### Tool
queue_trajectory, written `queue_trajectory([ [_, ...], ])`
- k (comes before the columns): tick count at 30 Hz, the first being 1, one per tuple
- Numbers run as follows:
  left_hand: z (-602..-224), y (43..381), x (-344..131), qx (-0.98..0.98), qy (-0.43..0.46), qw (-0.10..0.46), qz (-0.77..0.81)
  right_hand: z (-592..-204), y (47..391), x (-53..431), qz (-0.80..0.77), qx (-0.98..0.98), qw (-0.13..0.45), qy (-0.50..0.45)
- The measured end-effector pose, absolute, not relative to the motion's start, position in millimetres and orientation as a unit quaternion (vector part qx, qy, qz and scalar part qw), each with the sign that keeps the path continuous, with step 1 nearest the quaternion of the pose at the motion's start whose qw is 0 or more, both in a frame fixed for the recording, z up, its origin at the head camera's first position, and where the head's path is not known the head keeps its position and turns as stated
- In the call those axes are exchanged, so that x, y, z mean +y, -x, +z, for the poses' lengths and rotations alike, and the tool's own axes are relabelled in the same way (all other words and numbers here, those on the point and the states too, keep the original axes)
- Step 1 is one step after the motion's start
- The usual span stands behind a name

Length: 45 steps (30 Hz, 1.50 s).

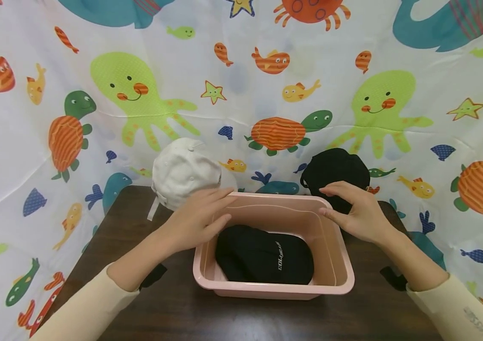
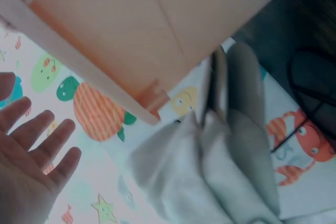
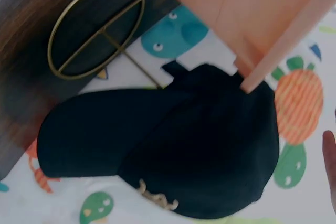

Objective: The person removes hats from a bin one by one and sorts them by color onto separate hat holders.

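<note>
A pink plastic bin [image 1: 273, 287] stands on the table, and a black baseball cap [image 1: 262, 255] with white lettering lies inside it. My left hand [image 1: 198, 218] hovers over the bin's left rim, fingers fairly straight and holding nothing. By the far right corner, my right hand [image 1: 358, 210] has its thumb and fingers spread apart with nothing between them. Behind the left hand is a white cap [image 1: 183, 170], also seen blurred in the left wrist view. Behind the right hand, a second black cap [image 1: 337, 168] shows gold lettering in the right wrist view [image 3: 199, 145].
A wire stand with an oval brass-coloured base [image 3: 97, 29] reaches up to the second black cap. Dark wires [image 2: 294, 72] show near the white cap. The dark wooden table [image 1: 160, 308] meets a sea-animal curtain [image 1: 241, 94] at the back and sides.
</note>
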State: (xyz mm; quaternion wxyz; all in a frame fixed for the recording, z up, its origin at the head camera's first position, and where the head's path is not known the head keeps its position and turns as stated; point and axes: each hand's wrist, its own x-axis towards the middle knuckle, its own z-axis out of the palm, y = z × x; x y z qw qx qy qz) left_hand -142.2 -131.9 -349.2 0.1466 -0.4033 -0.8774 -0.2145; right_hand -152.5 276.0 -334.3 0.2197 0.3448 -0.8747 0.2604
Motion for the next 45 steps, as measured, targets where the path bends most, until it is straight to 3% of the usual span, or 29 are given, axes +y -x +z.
queue_trajectory([
  [8,-367.2,131.9,-150.0,-0.867,0.406,0.182,-0.223,-346.2,146.0,259.0,0.251,-0.879,0.186,-0.359],
  [22,-395.0,117.8,-150.3,-0.864,0.403,0.196,-0.228,-365.0,135.9,233.6,0.25,-0.896,0.085,-0.356],
  [31,-409.3,112.2,-158.1,-0.862,0.39,0.211,-0.247,-376.0,133.4,216.1,0.221,-0.888,0.07,-0.397],
  [45,-427.6,105.8,-170.4,-0.869,0.356,0.195,-0.282,-382.8,134.5,195.1,0.201,-0.897,0.004,-0.394],
])
